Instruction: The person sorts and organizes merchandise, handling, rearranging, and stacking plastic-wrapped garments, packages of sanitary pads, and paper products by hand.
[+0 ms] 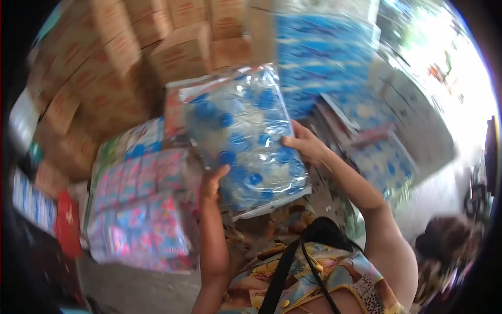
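Note:
Both hands hold up a flat, clear plastic-wrapped pack (246,141) with blue round spots on a whitish ground. My left hand (213,183) grips its lower left edge, thumb on the front and the other fingers mostly hidden. At the right edge, my right hand (307,144) is closed with its thumb on the face and the fingers behind. Glare on the wrapping hides some of the pattern, and what is inside cannot be told. Just behind its upper left side shows another wrapped pack with a reddish edge (174,107).
Wrapped pink-and-blue bundles (141,230) lie at the left, near a red object (68,225). Brown cartons (112,78) are stacked behind. Blue packs (324,52) are piled at the back, with more blue-spotted packs (384,162) at right beside white boxes (413,110). A person's head (444,238) appears lower right.

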A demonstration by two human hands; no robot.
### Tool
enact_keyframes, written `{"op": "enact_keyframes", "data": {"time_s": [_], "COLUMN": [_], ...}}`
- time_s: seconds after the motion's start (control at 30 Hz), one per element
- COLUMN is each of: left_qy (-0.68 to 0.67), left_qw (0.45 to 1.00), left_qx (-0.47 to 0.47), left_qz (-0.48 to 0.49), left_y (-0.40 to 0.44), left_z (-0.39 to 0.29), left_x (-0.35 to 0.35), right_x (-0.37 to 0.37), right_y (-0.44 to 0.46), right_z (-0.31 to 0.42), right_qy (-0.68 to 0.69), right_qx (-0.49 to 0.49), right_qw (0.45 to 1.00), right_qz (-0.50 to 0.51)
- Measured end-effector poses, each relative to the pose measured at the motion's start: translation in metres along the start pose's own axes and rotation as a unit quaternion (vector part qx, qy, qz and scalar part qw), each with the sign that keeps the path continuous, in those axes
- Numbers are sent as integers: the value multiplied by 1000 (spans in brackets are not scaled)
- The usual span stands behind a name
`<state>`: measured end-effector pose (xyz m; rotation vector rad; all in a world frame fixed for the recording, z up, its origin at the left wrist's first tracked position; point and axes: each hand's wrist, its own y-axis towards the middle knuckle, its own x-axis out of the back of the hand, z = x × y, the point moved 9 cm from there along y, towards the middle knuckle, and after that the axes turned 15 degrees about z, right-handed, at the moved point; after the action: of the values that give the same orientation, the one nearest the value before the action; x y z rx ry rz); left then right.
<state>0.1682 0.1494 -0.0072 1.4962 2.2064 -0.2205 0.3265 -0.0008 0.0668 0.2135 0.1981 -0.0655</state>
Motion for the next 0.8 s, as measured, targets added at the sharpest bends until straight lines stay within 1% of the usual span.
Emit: {"op": "enact_keyframes", "data": {"time_s": [0.03,0.07,0.1,0.13,0.17,0.2,0.23,0.27,0.33,0.37,0.43,0.47,0.53,0.57,0.63,0.67,0.7,0.77,0.8], "left_qy": [14,16,10,2,3,21,37,35,109,106,98,94,66,64,70,111,112,46,42], "left_qw": [1000,999,997,993,991,985,978,976,940,939,914,911,848,845,800,795,793,812,818], "left_qx": [-10,15,21,22,36,43,47,55,91,94,117,118,122,123,190,270,271,301,314], "left_qz": [13,41,79,115,131,167,202,210,310,314,377,383,511,516,565,532,534,498,481], "left_y": [6,15,25,33,42,52,65,80,105,111,112,119,118,120,111,110,111,114,115], "left_z": [-2,1,-2,-5,-9,-15,-17,-14,0,3,14,25,57,70,100,120,128,153,164], "left_x": [-6,-16,-30,-46,-63,-86,-108,-124,-171,-195,-253,-265,-300,-308,-322,-315,-321,-332,-335], "right_x": [-6,-8,-10,-6,2,9,16,22,39,39,41,44,64,61,71,79,88,108,114], "right_y": [-6,-14,-23,-34,-49,-63,-83,-103,-151,-175,-223,-249,-298,-309,-340,-358,-371,-395,-400], "right_z": [5,13,20,26,31,36,46,54,62,71,82,85,81,90,87,82,76,57,52], "right_qy": [38,61,84,86,83,79,74,77,86,88,73,57,51,42,70,63,64,108,116], "right_qx": [-2,3,8,23,26,27,58,80,108,126,163,181,207,233,244,251,252,249,232], "right_qw": [999,998,996,996,993,989,978,965,929,915,877,853,830,830,815,796,794,779,779], "right_qz": [15,10,11,-29,-78,-124,-187,-236,-343,-374,-446,-486,-515,-504,-521,-548,-550,-566,-571]}}
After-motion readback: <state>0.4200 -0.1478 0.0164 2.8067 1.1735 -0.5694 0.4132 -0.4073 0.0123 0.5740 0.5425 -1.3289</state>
